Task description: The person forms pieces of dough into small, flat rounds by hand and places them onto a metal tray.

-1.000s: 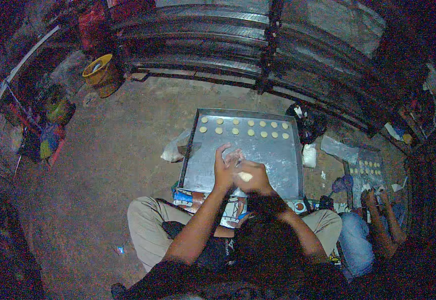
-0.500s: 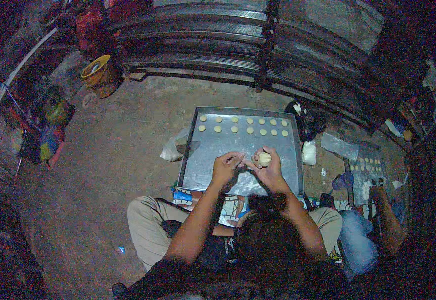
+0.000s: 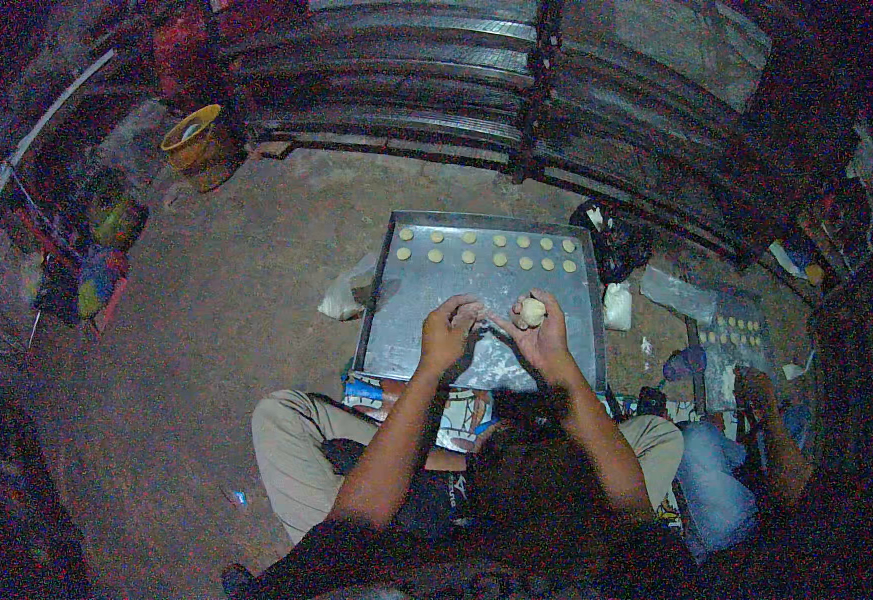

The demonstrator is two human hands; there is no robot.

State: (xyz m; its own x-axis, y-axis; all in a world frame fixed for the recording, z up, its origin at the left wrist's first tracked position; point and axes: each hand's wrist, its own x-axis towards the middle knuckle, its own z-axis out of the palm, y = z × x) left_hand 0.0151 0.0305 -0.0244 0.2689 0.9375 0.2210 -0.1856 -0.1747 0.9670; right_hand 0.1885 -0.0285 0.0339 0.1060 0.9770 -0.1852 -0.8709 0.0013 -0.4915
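My right hand [image 3: 547, 343] is wrapped round a pale ball of dough [image 3: 533, 312] above the metal tray [image 3: 407, 305], its thumb pointing toward the left hand. Just apart from it, my left hand [image 3: 446, 332] has its fingers bent and drawn together; whatever they pinch, if anything, is too small to make out. On the far part of the tray lie two rows of small flat dough rounds [image 3: 500, 241]. White flour [image 3: 497, 365] is smeared over the near part of the tray, below my hands.
A clear bag of white powder [image 3: 618, 306] stands right of the tray, a pale plastic bag [image 3: 345, 292] left of it. At the right, a co-worker's hand [image 3: 754, 388] is over a second tray [image 3: 717, 358] with dough rounds. A yellow bucket [image 3: 200, 150] and metal racks [image 3: 407, 110] stand farther back.
My left hand has drawn slightly left, away from the right hand. The dough ball has shifted a little up and right in my right hand. The co-worker's hand has moved slightly.
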